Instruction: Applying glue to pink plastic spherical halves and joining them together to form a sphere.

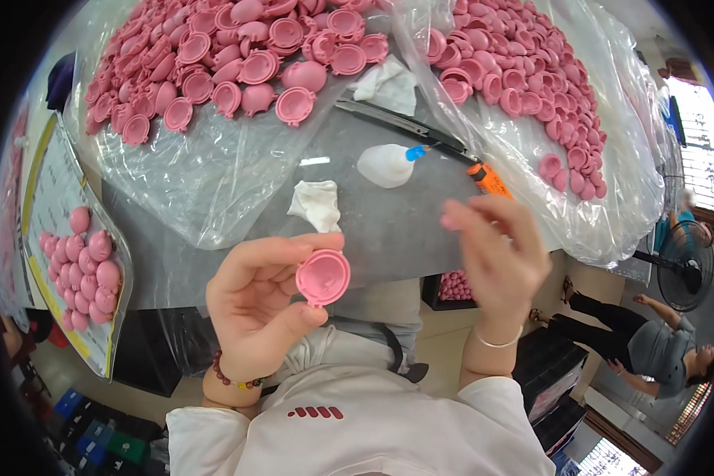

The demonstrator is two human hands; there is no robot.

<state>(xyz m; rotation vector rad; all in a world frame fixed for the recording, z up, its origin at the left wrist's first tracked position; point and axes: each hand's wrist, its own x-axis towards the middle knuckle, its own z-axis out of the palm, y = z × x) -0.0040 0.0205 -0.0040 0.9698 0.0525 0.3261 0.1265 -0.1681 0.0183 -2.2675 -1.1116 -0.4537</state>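
Between thumb and fingers, my left hand (250, 305) grips a round pink plastic half-shell (323, 278), its hollow side facing up at me. My right hand (504, 258) is raised to the right of it, apart from the shell. Its fingers are bent together and slightly blurred; a pink spot shows at the fingertips, but I cannot make out what is pinched there. Beyond my hands lie a crumpled white cloth (316, 205) and a white squeeze bottle (386, 165) with a blue tip, on its side on the grey table (365, 218).
Pink shells heap on clear plastic sheeting at far left (206, 159) and far right (531, 151). Between them lie a long black tool (404, 123), an orange object (490, 180) and another white cloth (387, 83). Closed pink pieces (81, 274) sit on a board at left. A person (658, 341) stands at right near a fan (682, 270).
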